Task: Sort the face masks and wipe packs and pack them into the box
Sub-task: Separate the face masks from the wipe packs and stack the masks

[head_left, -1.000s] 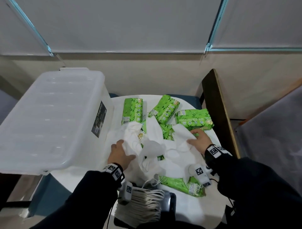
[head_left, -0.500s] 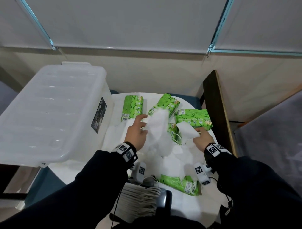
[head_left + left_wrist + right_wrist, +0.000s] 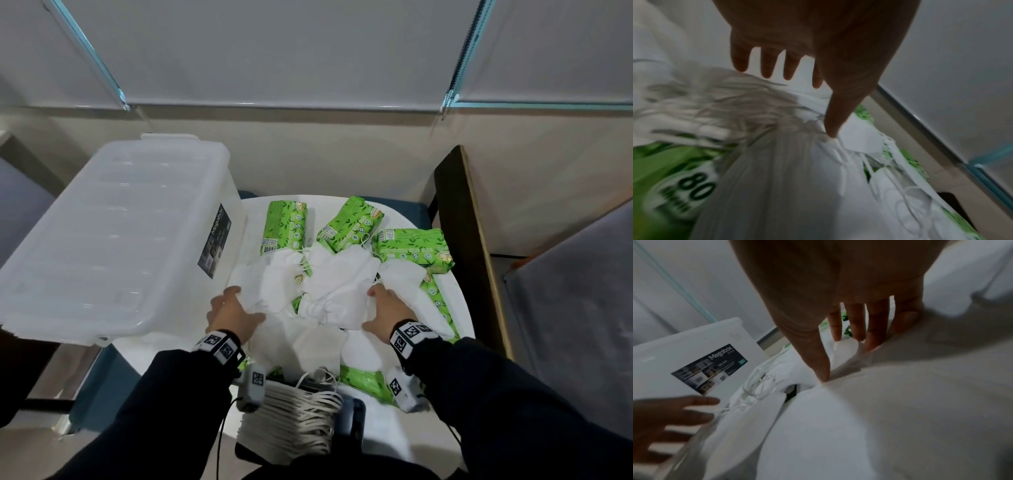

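A loose pile of white face masks covers the middle of the round white table. Green wipe packs lie behind it, with another at the near edge. My left hand rests on the pile's left side, fingers straight and spread, thumb touching a mask. On the right side my right hand presses flat on the masks with straight fingers. The translucent lidded box stands at the left.
A neat stack of masks with ear loops sits at the near edge, between my arms. A dark wooden board stands upright at the table's right. A wall runs close behind the table.
My left hand came down from the back of the pile to its near left side. Both hands let go of the masks they held up and now lie flat on the pile.
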{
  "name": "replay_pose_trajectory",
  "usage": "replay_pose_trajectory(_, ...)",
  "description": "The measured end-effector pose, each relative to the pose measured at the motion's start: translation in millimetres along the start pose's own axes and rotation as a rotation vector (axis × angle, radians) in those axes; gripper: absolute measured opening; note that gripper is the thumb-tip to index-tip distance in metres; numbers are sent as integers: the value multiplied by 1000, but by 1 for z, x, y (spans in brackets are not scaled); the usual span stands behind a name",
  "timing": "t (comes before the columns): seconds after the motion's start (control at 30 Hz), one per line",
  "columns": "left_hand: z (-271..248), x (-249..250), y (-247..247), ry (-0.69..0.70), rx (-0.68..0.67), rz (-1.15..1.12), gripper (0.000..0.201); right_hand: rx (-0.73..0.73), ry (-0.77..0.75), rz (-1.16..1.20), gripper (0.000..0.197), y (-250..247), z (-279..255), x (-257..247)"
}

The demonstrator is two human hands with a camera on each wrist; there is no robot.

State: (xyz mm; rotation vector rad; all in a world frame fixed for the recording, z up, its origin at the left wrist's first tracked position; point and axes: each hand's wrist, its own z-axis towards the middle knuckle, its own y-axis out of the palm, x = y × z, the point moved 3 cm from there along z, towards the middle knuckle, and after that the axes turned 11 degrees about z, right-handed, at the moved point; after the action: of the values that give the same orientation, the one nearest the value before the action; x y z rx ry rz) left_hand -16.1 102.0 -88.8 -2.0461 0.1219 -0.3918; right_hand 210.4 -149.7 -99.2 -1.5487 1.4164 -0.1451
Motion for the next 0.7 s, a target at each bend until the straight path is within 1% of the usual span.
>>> replay_pose_trajectory(0.03, 0, -8, 6, -46, -76, -38, 100, -11, 4, -5, 72, 0, 1, 0)
replay_pose_trajectory(0.07, 1, -13, 12, -62, -140, -62, 114, -11, 3, -1, 77, -1, 2, 0)
replay_pose_trajectory(0.1, 3, -15, 17, -54, -177, -52, 122, 10, -17, 10, 79, -3, 4, 0)
replay_pose_trajectory(0.13, 4, -15, 19, -27, -191, -13, 124, 36, -27, 34, 79, -6, 5, 0)
replay_pose_trajectory(0.17, 5, -12, 19, 14, -183, 41, 120, 63, -34, 70, 78, -10, 7, 1)
replay_pose_trajectory(0.2, 7, -7, 17, 58, -165, 96, 110, 84, -29, 113, 77, -14, 9, 2)
replay_pose_trajectory(0.27, 9, 4, 10, 125, -113, 165, 81, 122, -9, 208, 73, -24, 14, 3)
replay_pose_trajectory(0.33, 10, 16, -1, 154, -61, 141, 54, 148, -18, 286, 66, -37, 14, 0)
replay_pose_trajectory(0.4, 9, 30, -11, 191, -28, 35, 38, 162, -26, 388, 48, -49, 15, -1)
replay_pose_trajectory(0.47, 5, 44, -17, 248, -26, -54, 29, 144, -4, 469, 28, -57, 15, 0)
replay_pose_trajectory(0.5, 1, 50, -18, 283, -27, -87, 26, 131, 13, 493, 25, -58, 15, 3)
replay_pose_trajectory(0.57, -7, 61, -19, 354, -14, -183, 21, 107, 58, 528, 24, -58, 12, 5)
replay_pose_trajectory(0.6, -13, 68, -19, 392, -5, -234, 18, 107, 76, 537, 26, -58, 10, 5)
replay_pose_trajectory(0.7, -32, 90, -15, 532, -3, -336, 18, 142, 97, 570, 31, -62, 4, 2)
